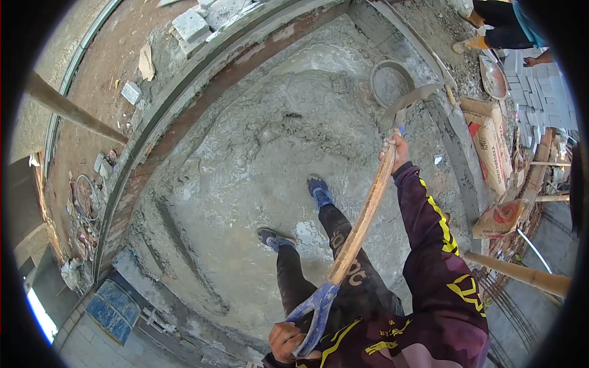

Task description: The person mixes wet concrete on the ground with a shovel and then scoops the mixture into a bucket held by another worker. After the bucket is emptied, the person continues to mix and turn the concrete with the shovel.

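A shovel (363, 224) with a wooden shaft and a worn blue grip slants across in front of my body. My left hand (287, 341) is closed around the blue grip at the bottom. Farther up, my right hand (397, 151) wraps the shaft just below the metal blade (412, 102). The blade is raised beside a round bucket (374, 78) holding grey material and overlaps its near edge in view. Wet grey mortar (276, 144) spreads around my shoes, rougher and heaped toward the far side.
A low wall (184, 80) curves around the mortar. Cement bags (491, 147), stacked grey blocks (540, 92) and a bamboo pole (521, 273) lie to the right. Another person (506, 21) stands at the upper right. A second pole (76, 113) and a blue container (113, 311) are left.
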`<state>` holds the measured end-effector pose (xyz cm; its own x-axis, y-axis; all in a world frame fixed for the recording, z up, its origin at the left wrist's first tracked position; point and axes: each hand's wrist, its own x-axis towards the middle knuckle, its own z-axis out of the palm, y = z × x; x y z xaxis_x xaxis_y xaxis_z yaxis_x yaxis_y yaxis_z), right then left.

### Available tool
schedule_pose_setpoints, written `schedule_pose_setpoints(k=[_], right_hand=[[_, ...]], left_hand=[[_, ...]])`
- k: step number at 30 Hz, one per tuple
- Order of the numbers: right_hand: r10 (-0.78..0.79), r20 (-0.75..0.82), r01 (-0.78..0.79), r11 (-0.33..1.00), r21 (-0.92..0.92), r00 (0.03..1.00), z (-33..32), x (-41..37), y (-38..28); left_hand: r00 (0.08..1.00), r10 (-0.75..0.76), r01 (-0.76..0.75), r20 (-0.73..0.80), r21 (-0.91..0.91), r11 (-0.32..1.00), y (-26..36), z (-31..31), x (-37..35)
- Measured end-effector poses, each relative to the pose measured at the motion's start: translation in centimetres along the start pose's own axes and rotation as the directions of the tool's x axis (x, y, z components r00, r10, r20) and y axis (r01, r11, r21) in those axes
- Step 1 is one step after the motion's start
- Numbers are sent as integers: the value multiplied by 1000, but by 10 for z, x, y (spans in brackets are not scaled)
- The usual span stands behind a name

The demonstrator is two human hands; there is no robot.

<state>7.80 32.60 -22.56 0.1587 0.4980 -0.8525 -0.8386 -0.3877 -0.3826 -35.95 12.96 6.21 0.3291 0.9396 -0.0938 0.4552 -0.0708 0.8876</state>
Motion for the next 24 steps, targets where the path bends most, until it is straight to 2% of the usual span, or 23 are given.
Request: schedule_pose_setpoints(k=[1, 3, 4, 6, 9, 10, 13, 15, 18, 19, 21, 22, 24], right_hand=[[-12, 51, 9, 999, 45, 999, 9, 2, -7], [11, 98, -24, 991, 128, 995, 0, -12, 1], [17, 104, -30, 991, 131, 994, -4, -11, 2], [-21, 103, 11, 995, 98, 994, -2, -15, 3], [-56, 99, 44, 992, 116, 993, 4, -33, 15], [-54, 109, 39, 990, 136, 993, 1, -35, 19], [-56, 93, 42, 990, 138, 994, 8, -43, 25], [-44, 95, 30, 989, 143, 995, 17, -45, 33], [21, 113, -44, 977, 209, 993, 30, -72, 64], [12, 68, -22, 988, 153, 998, 40, -78, 78], [8, -25, -7, 999, 32, 1000, 59, -97, 117], [29, -73, -31, 999, -21, 997, 69, -107, 141], [83, -124, -95, 991, -97, 989, 85, -124, 195]], left_hand=[[991, 88, -92, -104, -32, 995, -22, 5, -31], [995, 102, -103, 16, 37, 994, -9, -14, -27], [998, 59, -60, 39, 44, 997, 3, -21, -26], [999, 31, -33, 32, 68, 997, 13, -20, -5], [993, 111, -107, -42, 82, 991, -3, -31, -25], [997, 83, -84, 7, 125, 989, -1, -38, -29], [998, 18, -10, -57, 140, 990, -5, -38, -36], [996, 43, -37, -74, 68, 997, -11, -47, -44], [997, -27, 32, -71, 79, 996, -11, -72, -76], [974, -105, 109, -200, 9, 994, -12, -77, -90], [856, -287, 246, -430, -150, 958, -20, -83, -129], [783, -290, 193, -550, -228, 954, -35, -80, -156], [400, -437, 492, -806, -213, 844, -29, -77, -172]])
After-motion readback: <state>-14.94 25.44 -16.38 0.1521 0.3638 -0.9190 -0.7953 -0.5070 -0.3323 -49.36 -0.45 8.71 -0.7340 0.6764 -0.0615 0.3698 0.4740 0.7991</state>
